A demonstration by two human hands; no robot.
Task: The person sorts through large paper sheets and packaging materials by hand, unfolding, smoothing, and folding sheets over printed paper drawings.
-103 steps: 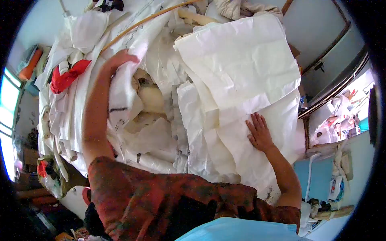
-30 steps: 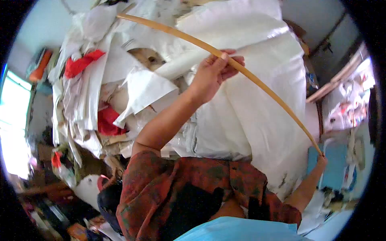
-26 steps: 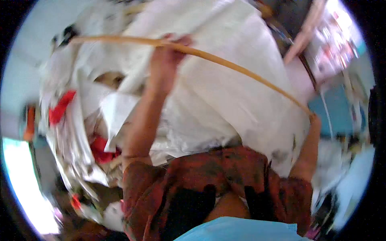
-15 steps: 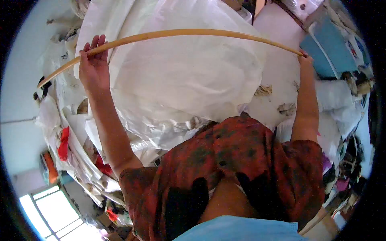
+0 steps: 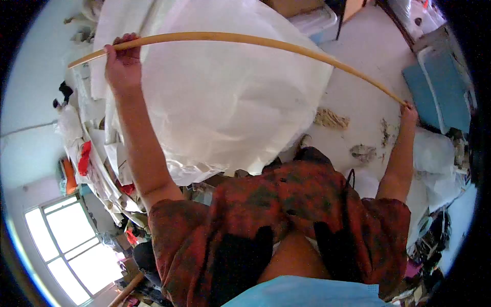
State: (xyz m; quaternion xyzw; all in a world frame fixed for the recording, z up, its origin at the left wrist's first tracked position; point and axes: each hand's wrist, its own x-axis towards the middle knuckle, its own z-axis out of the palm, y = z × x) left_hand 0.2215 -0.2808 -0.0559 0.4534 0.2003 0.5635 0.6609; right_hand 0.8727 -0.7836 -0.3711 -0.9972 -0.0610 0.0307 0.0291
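A long, slender wooden pole (image 5: 230, 37), light brown and arched in this wide view, spans from one arm to the other. Near its left end, my left hand (image 5: 124, 64) holds it, the thumb in front and the fingers curled behind. The pole's tip pokes out past that hand to the left. At the other end, my right hand (image 5: 408, 113) is closed around the tip. Behind and below the pole lies a big white translucent sheet (image 5: 225, 97), spread out and crumpled along its near edge.
A bunch of tan fibres (image 5: 332, 118) and a grey smudge (image 5: 363, 152) lie on the pale floor. To the right stand a blue box (image 5: 434, 94) and stuffed white bags (image 5: 433, 148). Rolled white material (image 5: 99, 169) leans along the left wall near a window (image 5: 71, 245).
My right hand has moved lower and further right with its end of the pole. The left hand has risen slightly, its fingers now curled more. The view has shifted, showing more floor.
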